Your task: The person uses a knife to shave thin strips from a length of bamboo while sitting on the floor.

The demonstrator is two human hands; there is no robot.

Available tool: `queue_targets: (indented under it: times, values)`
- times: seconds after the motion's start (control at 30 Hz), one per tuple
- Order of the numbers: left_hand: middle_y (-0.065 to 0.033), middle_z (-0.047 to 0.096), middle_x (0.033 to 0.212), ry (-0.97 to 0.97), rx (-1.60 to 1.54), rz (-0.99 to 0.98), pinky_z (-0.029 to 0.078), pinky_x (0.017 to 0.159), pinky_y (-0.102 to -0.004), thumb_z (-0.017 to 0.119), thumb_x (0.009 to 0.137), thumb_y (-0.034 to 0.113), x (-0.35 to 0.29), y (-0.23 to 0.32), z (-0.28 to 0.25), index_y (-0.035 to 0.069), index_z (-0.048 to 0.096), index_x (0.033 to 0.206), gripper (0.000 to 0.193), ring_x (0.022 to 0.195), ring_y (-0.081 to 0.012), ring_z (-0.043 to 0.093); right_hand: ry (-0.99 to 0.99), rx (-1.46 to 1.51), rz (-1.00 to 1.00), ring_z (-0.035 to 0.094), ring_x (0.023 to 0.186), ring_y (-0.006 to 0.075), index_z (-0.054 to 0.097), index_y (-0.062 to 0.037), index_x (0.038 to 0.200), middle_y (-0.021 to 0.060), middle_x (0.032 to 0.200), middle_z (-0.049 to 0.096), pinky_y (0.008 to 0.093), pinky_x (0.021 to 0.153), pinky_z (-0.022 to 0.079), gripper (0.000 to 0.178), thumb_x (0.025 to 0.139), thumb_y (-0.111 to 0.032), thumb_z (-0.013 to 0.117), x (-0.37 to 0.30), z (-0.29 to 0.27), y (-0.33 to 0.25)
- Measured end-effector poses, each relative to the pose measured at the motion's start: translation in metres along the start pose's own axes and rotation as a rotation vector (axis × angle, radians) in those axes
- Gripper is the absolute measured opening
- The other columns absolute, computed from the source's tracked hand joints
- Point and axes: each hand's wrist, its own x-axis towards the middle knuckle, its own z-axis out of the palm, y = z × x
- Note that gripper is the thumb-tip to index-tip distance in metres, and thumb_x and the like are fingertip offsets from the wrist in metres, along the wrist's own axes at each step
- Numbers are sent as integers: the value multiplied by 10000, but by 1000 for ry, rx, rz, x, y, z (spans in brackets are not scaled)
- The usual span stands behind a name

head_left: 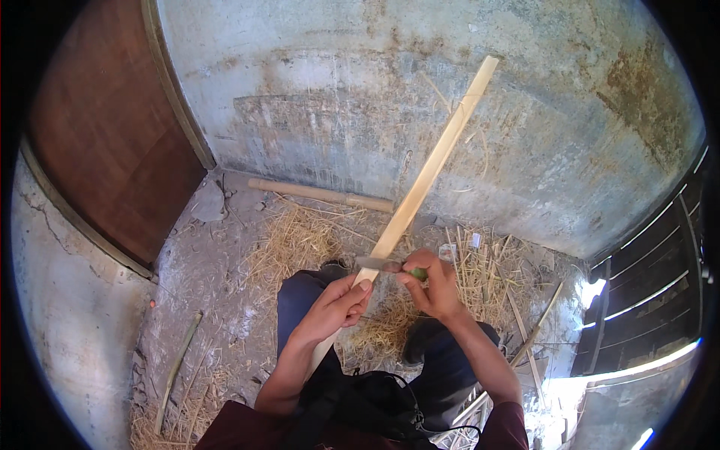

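Observation:
A long pale slat, apparently split bamboo, runs from between my legs up and away to the right, its far end in front of the wall. My left hand is closed around its near part, thumb on top. Just beyond that thumb, a knife lies crosswise on the slat, blade pointing left. My right hand grips the knife by its handle, of which a green part shows between the fingers. The slat's near end is partly hidden by my left forearm.
Heaps of straw-like shavings cover the floor around my feet. A bamboo pole lies along the stained wall. A greenish stick is at left, a brown door beyond it. Dark slatted boards stand at right.

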Motion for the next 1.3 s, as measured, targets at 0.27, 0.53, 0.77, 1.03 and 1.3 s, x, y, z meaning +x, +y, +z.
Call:
queue_targets:
  times: [0.27,0.53,0.77,1.03,1.3]
  values:
    - [98,481,726,-19,282,133,300,482,-232,689,1107,296,-6,11,12,72,665,1230,257,556,-4,407,-30,-25,-162,720,711,300,626,-65,1036,122,893,711,391,579,555,296,900,-119,882,-2,10,-4]
    - [103,449,640,31,300,137,333,473,-239,647,1132,337,-5,11,19,72,705,1176,275,506,-13,399,-39,16,-143,718,687,284,638,-62,978,123,883,707,387,553,538,264,905,-140,880,-4,10,-3]
    - [67,463,695,-72,200,113,380,479,-241,611,1148,325,-3,2,8,51,631,1298,313,533,-34,429,11,122,-52,729,707,291,619,-61,1035,141,888,710,352,584,539,298,909,-111,884,-7,13,-3]
    - [49,478,754,-126,236,83,409,481,-249,628,1139,321,-2,9,21,48,552,1309,330,564,-40,463,22,398,240,741,933,186,429,-87,1255,119,1069,714,322,774,584,569,905,5,868,-7,13,0]
    - [11,616,852,7,436,155,483,518,-257,865,974,281,5,0,18,33,558,1274,496,621,-76,641,36,605,439,773,958,181,333,-119,1192,124,1004,738,289,814,616,606,906,111,816,4,17,-8]
